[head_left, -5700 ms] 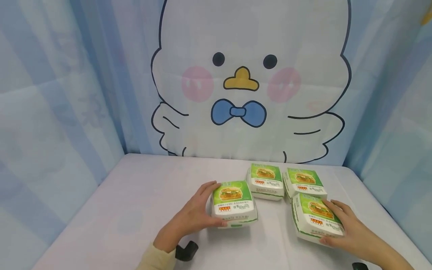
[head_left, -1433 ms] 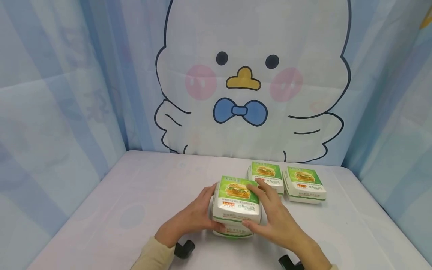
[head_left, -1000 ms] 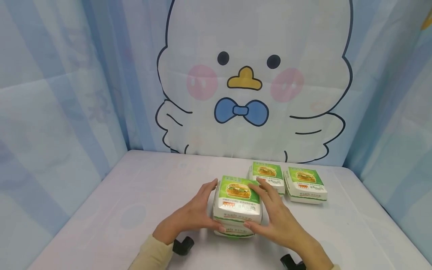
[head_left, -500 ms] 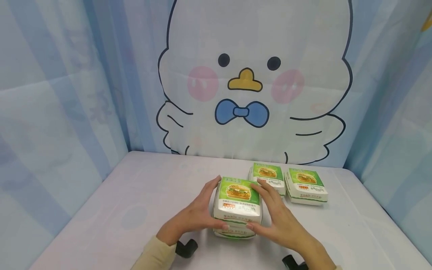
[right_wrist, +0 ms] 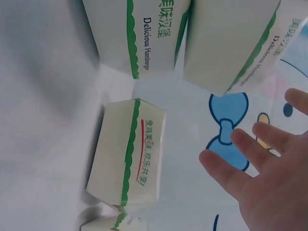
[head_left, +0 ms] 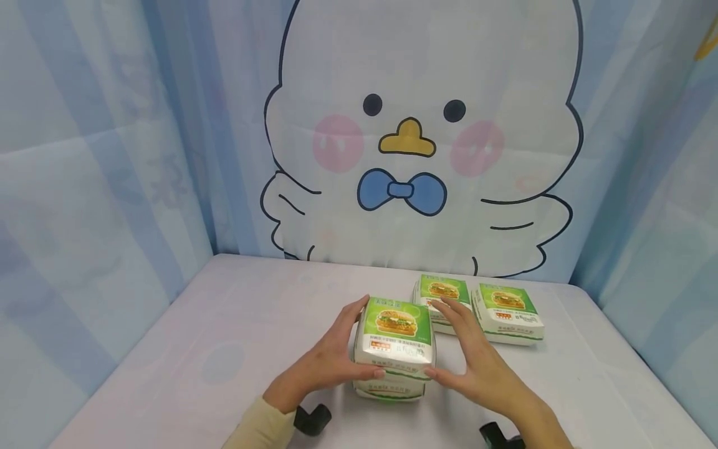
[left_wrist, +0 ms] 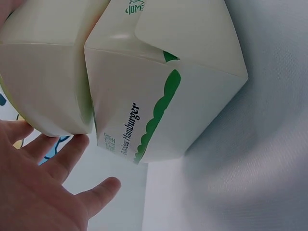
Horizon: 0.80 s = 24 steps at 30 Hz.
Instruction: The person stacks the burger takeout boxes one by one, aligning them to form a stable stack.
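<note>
Two white-and-green hamburger boxes are stacked in front of me. The upper box [head_left: 395, 333] sits on the lower box [head_left: 389, 391], tilted slightly off its line. My left hand [head_left: 321, 362] holds the upper box at its left side, thumb along the front and fingers toward the back. In the left wrist view, fingertips [left_wrist: 72, 144] touch the upper box [left_wrist: 43, 82], while the lower box [left_wrist: 144, 96] is beside it. My right hand [head_left: 482, 368] is spread at the stack's right, and the right wrist view shows its fingers [right_wrist: 250, 154] straight and apart from the upper box [right_wrist: 231, 43].
Behind the stack, two more hamburger boxes stand side by side, one at the back [head_left: 443, 293] and one farther right [head_left: 509, 315]. They rest on a pale table [head_left: 269, 299]. A curtain [head_left: 392, 237] with a cartoon bird hangs along the table's far edge.
A box from the right was brought over by my right hand onto the box at my left hand. Just now the right hand has drawn away to the right, its fingers leaving the box.
</note>
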Tool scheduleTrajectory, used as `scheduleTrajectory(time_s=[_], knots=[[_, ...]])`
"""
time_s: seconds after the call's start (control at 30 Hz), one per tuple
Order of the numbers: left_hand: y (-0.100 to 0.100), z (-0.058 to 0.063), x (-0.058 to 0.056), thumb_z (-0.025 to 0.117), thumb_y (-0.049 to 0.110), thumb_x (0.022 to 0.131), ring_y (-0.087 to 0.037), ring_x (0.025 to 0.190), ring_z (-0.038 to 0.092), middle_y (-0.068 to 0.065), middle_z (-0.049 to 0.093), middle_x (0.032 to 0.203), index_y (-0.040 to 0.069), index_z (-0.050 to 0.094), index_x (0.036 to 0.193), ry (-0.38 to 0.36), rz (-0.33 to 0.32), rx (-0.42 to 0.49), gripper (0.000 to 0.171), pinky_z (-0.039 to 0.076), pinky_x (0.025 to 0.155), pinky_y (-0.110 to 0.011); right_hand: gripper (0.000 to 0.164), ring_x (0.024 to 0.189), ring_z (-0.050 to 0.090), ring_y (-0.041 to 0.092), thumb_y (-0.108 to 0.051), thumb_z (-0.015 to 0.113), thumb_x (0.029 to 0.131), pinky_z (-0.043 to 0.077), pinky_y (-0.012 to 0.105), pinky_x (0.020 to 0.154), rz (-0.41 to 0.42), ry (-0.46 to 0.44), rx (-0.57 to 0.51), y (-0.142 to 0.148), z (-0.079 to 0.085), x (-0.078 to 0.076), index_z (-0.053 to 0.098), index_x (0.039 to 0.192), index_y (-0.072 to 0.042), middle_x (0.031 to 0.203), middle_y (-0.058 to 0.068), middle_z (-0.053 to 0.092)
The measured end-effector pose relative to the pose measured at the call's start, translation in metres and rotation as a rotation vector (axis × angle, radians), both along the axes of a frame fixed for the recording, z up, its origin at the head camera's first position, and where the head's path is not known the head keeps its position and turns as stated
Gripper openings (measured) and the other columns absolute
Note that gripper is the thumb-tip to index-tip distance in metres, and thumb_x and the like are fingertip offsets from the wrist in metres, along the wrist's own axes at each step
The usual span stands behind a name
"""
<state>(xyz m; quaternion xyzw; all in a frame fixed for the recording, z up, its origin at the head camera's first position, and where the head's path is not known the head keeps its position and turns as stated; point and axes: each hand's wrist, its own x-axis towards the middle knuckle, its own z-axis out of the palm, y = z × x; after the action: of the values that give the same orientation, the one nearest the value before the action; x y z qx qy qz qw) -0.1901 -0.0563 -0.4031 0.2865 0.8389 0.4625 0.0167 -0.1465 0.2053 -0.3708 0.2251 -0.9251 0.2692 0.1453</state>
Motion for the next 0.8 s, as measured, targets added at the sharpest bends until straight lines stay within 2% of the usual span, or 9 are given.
scheduleTrajectory(time_s=[0.4,0.7,0.8], knots=[[0.0,0.001,-0.001,0.073,0.06,0.057,-0.008,0.128,0.029,0.016,0.019,0.142,0.042,0.003,0.139,-0.002,0.003,-0.008,0.11,0.031,0.105,-0.044,0.086,0.135,0.013,0.028,-0.041,0.069,0.075,0.024,0.066,0.095,-0.08,-0.039,-0.038,0.023,0.007,-0.003,0.015,0.142,-0.034,0.149,-0.001,0.011],[0.0,-0.001,-0.003,0.073,0.061,0.057,-0.007,0.125,0.031,0.017,0.019,0.141,0.043,0.002,0.139,-0.007,0.008,-0.02,0.11,0.032,0.104,-0.044,0.079,0.133,0.013,0.032,-0.039,0.063,0.08,0.024,0.068,0.092,-0.136,-0.084,-0.045,0.038,0.01,-0.006,0.013,0.141,-0.039,0.15,-0.001,0.008],[-0.001,-0.001,-0.003,0.072,0.062,0.056,-0.008,0.126,0.031,0.017,0.019,0.142,0.043,0.002,0.139,-0.007,0.013,-0.023,0.11,0.033,0.103,-0.044,0.078,0.133,0.014,0.033,-0.038,0.062,0.081,0.024,0.069,0.091,-0.145,-0.088,-0.053,0.043,0.012,-0.008,0.013,0.142,-0.036,0.15,0.002,0.009]])
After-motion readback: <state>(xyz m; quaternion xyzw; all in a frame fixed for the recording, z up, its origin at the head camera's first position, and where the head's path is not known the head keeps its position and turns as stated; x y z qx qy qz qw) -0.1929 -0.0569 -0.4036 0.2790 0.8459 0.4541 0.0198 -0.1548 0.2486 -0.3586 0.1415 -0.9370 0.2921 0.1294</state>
